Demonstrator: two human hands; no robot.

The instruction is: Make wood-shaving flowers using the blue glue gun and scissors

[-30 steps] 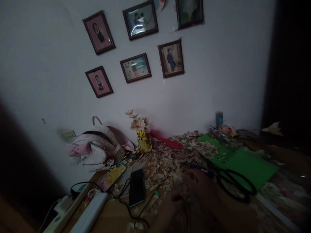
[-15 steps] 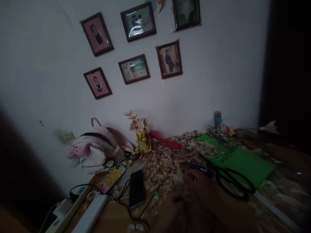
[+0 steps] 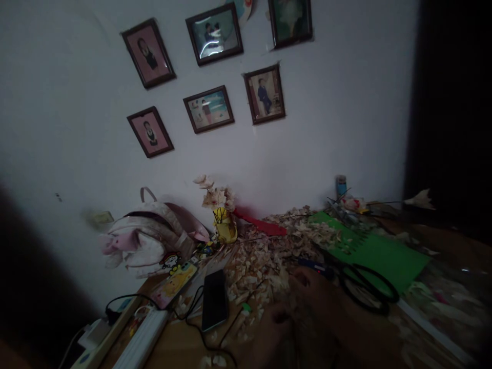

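Observation:
My left hand (image 3: pixel 271 328) is low in the centre, its fingers curled inward. Just to its right and a little higher is my right hand (image 3: pixel 313 289), with thumb and fingers drawn together. Both look closed, but the dim light hides what they grip, if anything. Thin pale shavings or petal-like flakes (image 3: pixel 249 271) lie in a heap around and beyond them. Close beyond the right fingers rests a blue tool (image 3: pixel 315 266) with a small red light. Black loops (image 3: pixel 369 289) lie right of that hand, in front of a green board (image 3: pixel 392 259).
A dark phone (image 3: pixel 214 300) and black cable lie left of the hands, near a power strip (image 3: pixel 100 335). Farther back are a backpack (image 3: pixel 154 230), a yellow vase (image 3: pixel 226 230) with pale flowers and a red strip (image 3: pixel 265 225). Framed pictures (image 3: pixel 209 107) hang on the wall.
The view has shifted slightly, so the scene sits a little farther left. Both hands stay close together in nearly the same pose.

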